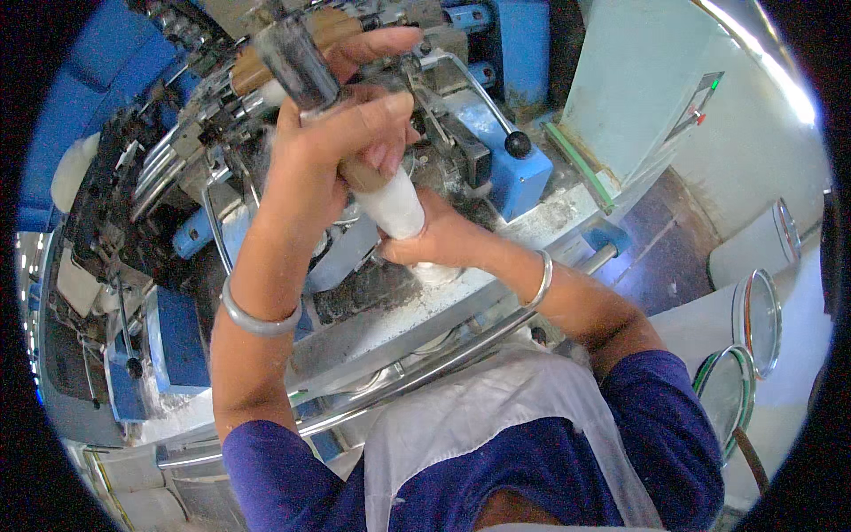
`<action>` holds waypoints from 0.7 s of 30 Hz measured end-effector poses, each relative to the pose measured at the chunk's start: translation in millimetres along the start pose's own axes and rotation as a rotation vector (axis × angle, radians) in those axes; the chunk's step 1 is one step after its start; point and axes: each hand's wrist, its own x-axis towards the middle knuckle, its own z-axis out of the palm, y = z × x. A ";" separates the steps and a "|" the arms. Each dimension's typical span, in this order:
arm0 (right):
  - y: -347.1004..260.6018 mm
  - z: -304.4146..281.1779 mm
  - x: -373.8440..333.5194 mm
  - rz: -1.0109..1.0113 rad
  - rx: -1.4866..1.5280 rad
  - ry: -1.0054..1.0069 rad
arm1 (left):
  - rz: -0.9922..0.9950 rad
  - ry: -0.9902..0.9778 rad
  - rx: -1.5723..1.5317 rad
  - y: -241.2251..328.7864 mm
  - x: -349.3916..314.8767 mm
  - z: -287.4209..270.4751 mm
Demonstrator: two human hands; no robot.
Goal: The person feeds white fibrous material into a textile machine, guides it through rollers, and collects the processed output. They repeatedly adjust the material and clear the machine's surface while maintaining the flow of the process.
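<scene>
In front of the machine, my left hand (346, 124) is closed, with one finger stretched out to the right. A dark, thick cylindrical piece (306, 66), blurred by motion, sticks up from it. Below the same hand a short brown piece (362, 175) shows, leading into a smooth white, rounded piece (397, 206). Around the lower end of that white piece my right hand (430, 232) is wrapped. Whether the dark, brown and white parts form one thing cannot be told. Just under my right hand lies something white (434, 271) on the machine's edge.
A machine with chrome rods (164, 173) and blue housings fills the left and back. A lever with a black knob (517, 144) stands right of my hands. A metal rail (417, 377) crosses before my apron. White tubs (753, 257) and a pale green cabinet (638, 80) stand right.
</scene>
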 end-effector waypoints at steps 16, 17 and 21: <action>8.9 -5.4 -64.5 -0.300 -1.009 -0.040 | 0.355 0.001 -0.163 54.3 -3.7 -64.0; 9.9 -17.0 -77.9 -0.287 -0.933 -0.120 | 0.323 -0.009 -0.156 46.8 0.6 -62.9; 7.9 -106.5 -172.0 -0.041 -0.111 0.283 | 0.163 0.097 -0.141 23.4 9.7 -53.9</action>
